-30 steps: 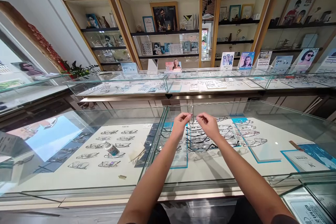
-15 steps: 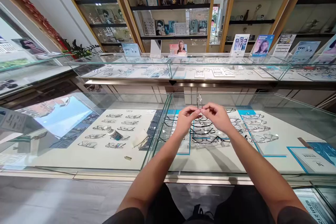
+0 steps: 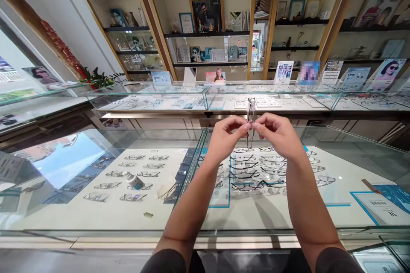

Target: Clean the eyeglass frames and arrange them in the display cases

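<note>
Held up over the glass display case, a pair of eyeglasses (image 3: pixel 251 110) stands on end, seen nearly edge-on. My left hand (image 3: pixel 229 134) pinches it from the left and my right hand (image 3: pixel 275 132) from the right, thumbs almost meeting at its middle. Its lower part hangs below my fingertips. Fingers hide the part being gripped. Beneath my hands, inside the case, lie rows of eyeglass frames (image 3: pixel 246 175) on a white surface with blue-edged cards.
The glass case (image 3: pixel 128 231) spans the front. On its left part are a small white bottle (image 3: pixel 133 180), a pale cloth (image 3: pixel 168 190) and a small gold-coloured piece (image 3: pixel 148 215). A second case (image 3: pixel 153 115) with upright cards stands behind, before wall shelves (image 3: pixel 208 33).
My head view has tilted up, showing more of the shelves. Both hands have risen with the eyeglasses, which now sit higher against the rear case and look slightly turned.
</note>
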Tool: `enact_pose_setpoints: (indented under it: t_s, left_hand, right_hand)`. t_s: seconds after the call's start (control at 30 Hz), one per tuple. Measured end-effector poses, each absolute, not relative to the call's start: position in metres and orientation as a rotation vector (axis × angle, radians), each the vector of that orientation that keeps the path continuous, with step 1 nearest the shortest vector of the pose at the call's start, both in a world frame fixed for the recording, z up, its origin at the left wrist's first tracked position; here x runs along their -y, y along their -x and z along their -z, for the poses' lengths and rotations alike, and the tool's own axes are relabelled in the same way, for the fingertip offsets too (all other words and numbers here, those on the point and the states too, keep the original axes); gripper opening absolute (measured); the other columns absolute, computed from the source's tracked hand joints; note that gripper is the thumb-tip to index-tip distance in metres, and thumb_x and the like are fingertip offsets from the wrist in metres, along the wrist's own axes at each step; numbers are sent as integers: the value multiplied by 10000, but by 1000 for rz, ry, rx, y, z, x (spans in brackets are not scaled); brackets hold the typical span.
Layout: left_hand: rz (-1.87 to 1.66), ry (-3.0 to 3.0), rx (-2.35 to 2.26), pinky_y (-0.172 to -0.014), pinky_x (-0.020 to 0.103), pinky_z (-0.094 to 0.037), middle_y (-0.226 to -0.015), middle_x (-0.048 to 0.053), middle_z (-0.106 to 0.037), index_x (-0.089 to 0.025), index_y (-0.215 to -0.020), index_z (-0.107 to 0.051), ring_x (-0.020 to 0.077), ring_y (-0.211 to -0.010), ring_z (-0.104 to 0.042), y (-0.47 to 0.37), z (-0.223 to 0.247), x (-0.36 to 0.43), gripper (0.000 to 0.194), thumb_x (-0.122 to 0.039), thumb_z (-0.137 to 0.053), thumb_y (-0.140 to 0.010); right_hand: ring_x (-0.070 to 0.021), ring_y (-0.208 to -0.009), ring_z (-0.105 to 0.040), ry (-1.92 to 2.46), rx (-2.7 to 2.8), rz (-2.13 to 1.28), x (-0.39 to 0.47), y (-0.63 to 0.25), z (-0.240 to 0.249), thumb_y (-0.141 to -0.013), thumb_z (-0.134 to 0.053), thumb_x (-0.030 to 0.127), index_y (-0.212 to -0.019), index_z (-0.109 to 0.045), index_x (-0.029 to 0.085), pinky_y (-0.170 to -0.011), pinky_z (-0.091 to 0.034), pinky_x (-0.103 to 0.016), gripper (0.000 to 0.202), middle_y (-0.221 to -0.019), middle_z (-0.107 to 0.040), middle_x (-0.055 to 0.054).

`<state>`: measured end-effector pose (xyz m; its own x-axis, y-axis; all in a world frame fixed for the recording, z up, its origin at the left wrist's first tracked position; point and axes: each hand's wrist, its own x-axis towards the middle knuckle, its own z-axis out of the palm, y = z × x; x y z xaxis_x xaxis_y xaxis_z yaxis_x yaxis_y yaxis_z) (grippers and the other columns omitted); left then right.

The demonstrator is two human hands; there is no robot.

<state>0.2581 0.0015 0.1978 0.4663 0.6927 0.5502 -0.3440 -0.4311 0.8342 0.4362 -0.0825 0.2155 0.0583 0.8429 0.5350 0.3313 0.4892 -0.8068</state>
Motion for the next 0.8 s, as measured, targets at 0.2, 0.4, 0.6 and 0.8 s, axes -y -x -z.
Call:
enact_pose_setpoints:
  t_s: [0.2, 0.4, 0.6, 0.8]
  left_hand:
    - [-1239, -1652, -365, -778, 319, -681, -982, 71, -791, -206, -913, -794, 191, -911, -746, -251, -195, 1, 294, -491, -863, -905]
    - [-1233, -1710, -474, -799, 330, -665, -1011, 92, -822, -205, -922, -777, 215, -953, -772, -245, -189, -11, 304, -504, -829, -934]
    - [-1190, -1772, -512, -773, 328, -643, -973, 89, -816, -194, -906, -773, 211, -891, -759, -244, -190, -11, 323, -513, -808, -945]
    - [-1188, -1762, -481, -791, 334, -639, -977, 88, -817, -206, -903, -776, 217, -911, -755, -242, -189, -12, 310, -511, -819, -938]
  right_hand:
    - [-130, -623, -527, 1125, 1518, -419, 89, -437, -215, -1006, -707, 530, -869, -714, 220, -581, -399, -300, 339, -668, -613, 23]
    - [-138, -524, -549, 1377, 1382, 40, 91, -444, -209, -1057, -653, 472, -958, -772, 245, -577, -398, -328, 275, -622, -675, 28]
    - [-185, -656, -719, 1391, 1210, 449, 86, -445, -206, -1078, -637, 420, -1087, -798, 262, -665, -492, -357, 226, -871, -839, -21]
    - [-222, -852, -777, 1268, 1207, 412, 81, -438, -206, -1054, -662, 418, -1315, -669, 266, -682, -544, -367, 303, -1142, -842, -67]
